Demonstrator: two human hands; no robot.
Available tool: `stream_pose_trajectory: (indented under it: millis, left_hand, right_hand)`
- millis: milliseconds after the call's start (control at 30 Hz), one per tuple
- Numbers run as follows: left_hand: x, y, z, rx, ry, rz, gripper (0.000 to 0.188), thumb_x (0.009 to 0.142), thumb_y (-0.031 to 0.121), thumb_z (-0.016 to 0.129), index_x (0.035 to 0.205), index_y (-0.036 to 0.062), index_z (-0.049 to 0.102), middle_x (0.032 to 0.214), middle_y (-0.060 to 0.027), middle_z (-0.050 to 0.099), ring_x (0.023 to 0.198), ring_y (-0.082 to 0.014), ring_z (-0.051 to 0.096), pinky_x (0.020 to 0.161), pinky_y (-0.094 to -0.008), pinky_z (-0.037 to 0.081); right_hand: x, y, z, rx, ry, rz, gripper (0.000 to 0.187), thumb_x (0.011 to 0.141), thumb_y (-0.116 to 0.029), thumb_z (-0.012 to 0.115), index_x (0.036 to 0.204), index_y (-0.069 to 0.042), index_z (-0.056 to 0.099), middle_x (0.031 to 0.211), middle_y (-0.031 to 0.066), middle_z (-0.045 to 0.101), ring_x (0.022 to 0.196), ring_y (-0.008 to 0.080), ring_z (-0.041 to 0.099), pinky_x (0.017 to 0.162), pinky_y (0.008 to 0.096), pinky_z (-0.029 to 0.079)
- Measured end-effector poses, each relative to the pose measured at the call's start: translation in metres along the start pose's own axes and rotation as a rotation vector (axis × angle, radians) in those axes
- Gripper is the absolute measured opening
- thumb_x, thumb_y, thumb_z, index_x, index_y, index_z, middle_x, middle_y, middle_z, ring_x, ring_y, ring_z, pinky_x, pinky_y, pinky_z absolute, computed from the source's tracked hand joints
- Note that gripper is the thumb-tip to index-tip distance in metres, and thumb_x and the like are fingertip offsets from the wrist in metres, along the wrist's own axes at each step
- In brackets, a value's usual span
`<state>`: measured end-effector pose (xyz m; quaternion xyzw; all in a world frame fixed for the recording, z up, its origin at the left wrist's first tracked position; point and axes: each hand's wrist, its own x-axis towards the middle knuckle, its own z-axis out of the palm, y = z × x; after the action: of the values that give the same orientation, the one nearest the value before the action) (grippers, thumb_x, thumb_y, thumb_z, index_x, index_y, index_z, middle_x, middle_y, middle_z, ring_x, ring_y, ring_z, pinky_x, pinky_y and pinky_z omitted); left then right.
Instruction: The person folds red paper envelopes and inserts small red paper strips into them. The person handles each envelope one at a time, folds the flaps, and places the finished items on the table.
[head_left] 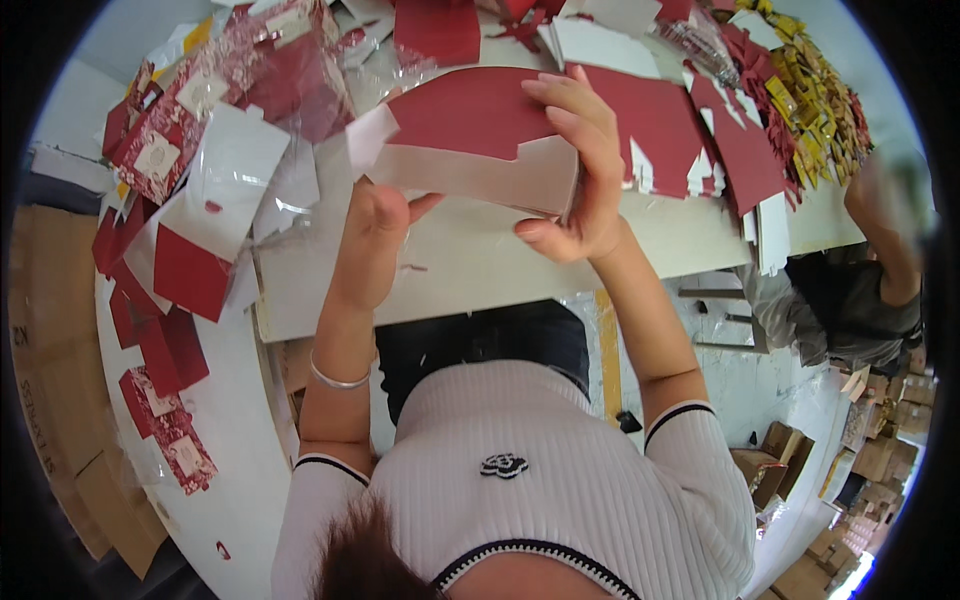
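Between my hands, raised above the table's near edge, is a partly folded cardboard box (468, 172) with a dark red outside and white inner faces. My right hand (592, 165) wraps round its right end, fingers over the red panel and thumb below the white side. At the lower left corner, my left hand (375, 225) grips the box from underneath; some of its fingers are hidden behind the card. A white flap (372, 138) sticks out at the box's left end.
Flat red cardboard blanks (655, 130) lie right of the box. Beyond them sits a heap of yellow packets (815, 110). Patterned red boxes (190, 100), clear plastic and loose red-and-white pieces crowd the left. Another person's arm (880, 230) shows at the right edge, partly blurred.
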<state>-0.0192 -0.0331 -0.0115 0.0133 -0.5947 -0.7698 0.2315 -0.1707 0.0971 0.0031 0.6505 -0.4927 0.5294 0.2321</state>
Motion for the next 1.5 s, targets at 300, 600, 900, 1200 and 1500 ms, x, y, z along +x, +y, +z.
stream_pose_trajectory:
  millis: [300,600,900,1200,1500]
  left_hand:
    - [-0.037,-0.045,0.007,0.342,0.156,0.123,0.058,0.077,0.001,0.055,0.129,0.0010,0.030,0.131,-0.0124,0.034,0.120,-0.0213,0.035,0.100,-0.0323,0.029]
    - [-0.038,-0.042,0.029,0.288,0.236,0.084,0.057,0.080,0.000,0.052,0.132,-0.0001,0.027,0.133,-0.0130,0.033,0.122,-0.0220,0.034,0.100,-0.0325,0.030]
    - [-0.046,-0.036,0.032,0.206,0.182,0.007,0.058,0.078,0.002,0.055,0.130,0.0026,0.031,0.129,-0.0136,0.038,0.118,-0.0236,0.039,0.096,-0.0324,0.034]
    - [-0.030,-0.030,0.013,0.871,0.120,0.112,0.038,0.087,0.010,0.045,0.125,0.0059,0.041,0.121,-0.0182,0.044,0.110,-0.0301,0.045,0.091,-0.0331,0.038]
    - [-0.030,-0.022,0.014,0.343,0.118,-0.172,0.038,0.087,0.016,0.049,0.124,0.0084,0.043,0.125,-0.0157,0.039,0.112,-0.0284,0.044,0.093,-0.0342,0.037]
  right_hand:
    - [-0.086,-0.047,0.012,-0.023,0.054,0.478,0.065,0.071,-0.023,0.062,0.125,-0.001,0.034,0.135,0.0258,0.018,0.124,0.0384,0.023,0.100,0.0445,0.022]
    - [-0.070,-0.088,0.018,-0.537,-0.169,0.420,0.029,0.061,-0.003,0.063,0.091,-0.002,0.061,0.099,0.0148,0.056,0.063,0.0215,0.055,0.051,0.0264,0.044]
    - [-0.059,-0.078,0.012,-0.452,-0.293,0.394,0.030,0.063,-0.004,0.063,0.092,-0.004,0.057,0.090,0.0113,0.055,0.064,0.0219,0.057,0.046,0.0309,0.045]
    - [-0.070,-0.069,0.014,-0.343,-0.483,0.572,0.008,0.072,-0.013,0.063,0.077,-0.007,0.063,0.082,0.0054,0.055,0.057,0.0241,0.057,0.046,0.0315,0.045]
    - [-0.051,-0.069,0.019,-0.490,-0.340,0.811,0.012,0.072,-0.020,0.065,0.078,-0.010,0.067,0.079,0.0071,0.059,0.059,0.0247,0.058,0.048,0.0343,0.045]
